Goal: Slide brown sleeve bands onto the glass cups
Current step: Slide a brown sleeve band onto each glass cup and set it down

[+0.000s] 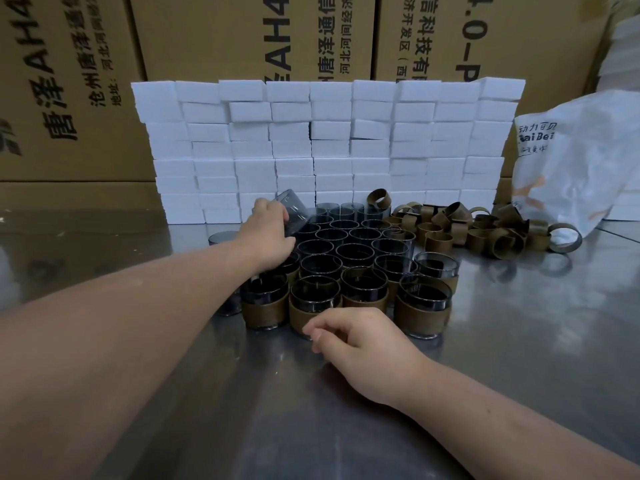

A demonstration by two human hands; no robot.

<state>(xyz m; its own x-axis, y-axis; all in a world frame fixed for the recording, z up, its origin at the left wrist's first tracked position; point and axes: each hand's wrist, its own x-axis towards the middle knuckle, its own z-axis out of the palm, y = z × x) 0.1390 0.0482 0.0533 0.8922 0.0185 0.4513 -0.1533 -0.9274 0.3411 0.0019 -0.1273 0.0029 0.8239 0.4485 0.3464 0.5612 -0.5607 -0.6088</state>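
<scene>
On the steel tabletop (pixel 519 341), cups (pixel 353 251) stand packed in a cluster, with banded cups (pixel 422 306) in the front row. My left hand (pixel 268 233) reaches to the cluster's back left and grips a bare cup (pixel 294 211), tilted. My right hand (pixel 360 344) is just before the front row, fingers loosely curled, holding nothing. Loose bands (pixel 485 230) lie heaped right of the cluster. White boxes (pixel 329 140) are stacked behind.

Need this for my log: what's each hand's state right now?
Left hand: grips a tilted glass cup.
Right hand: loosely curled, holding nothing.
</scene>
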